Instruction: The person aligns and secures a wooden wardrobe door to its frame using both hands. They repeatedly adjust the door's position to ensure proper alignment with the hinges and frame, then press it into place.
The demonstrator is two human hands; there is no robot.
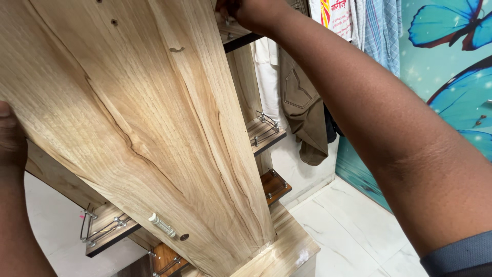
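A tall light wooden panel [154,128] of a shelving unit fills the view, seen from above and running down to its wooden base [287,251]. My left hand [11,136] presses against the panel's left edge. My right hand [246,11] reaches over the top right and grips the upper corner shelf [241,37]; its fingers are partly out of view. A white dowel peg [161,224] sticks out of the panel near the bottom, with a small screw hole beside it.
Small side shelves with chrome rails [266,131] jut out right and lower left [102,228]. Brown trousers [302,107] and other clothes hang behind. A teal wall with blue butterflies [451,66] stands at right. White marble floor [359,231] lies below.
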